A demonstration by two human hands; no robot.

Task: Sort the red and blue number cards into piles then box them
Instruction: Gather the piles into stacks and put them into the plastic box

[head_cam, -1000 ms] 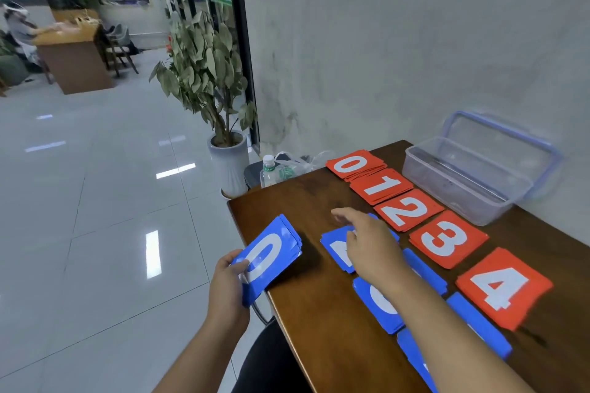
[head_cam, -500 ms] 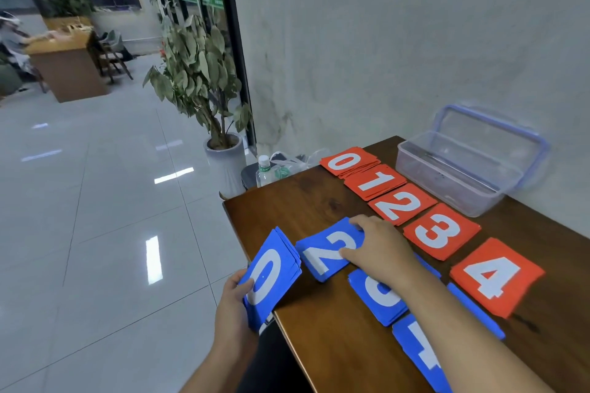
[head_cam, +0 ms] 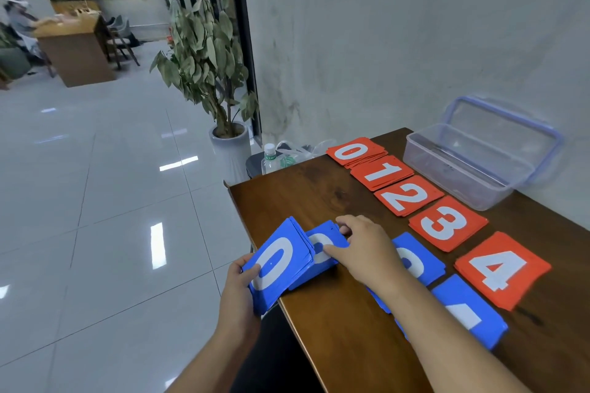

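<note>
1. Head view, progress: five red piles (head_cam: 445, 223), 0 to 4, lie in a row just beside the box (head_cam: 463, 166). It looks empty, so nothing is boxed.
2. Blue gathering is under way. The left grip (head_cam: 238, 284) holds the 0 stack (head_cam: 277, 268), well apart from the box at the counter (head_cam: 319, 195) edge. The right grip (head_cam: 360, 246) clasps the next stack (head_cam: 322, 249), touching it.
3. Other blue stacks (head_cam: 469, 316) wait beyond the red row from the box.
4. Obscured: the clasped stack's numeral is half covered, and the forearm hides parts of the other blue stacks.
</note>
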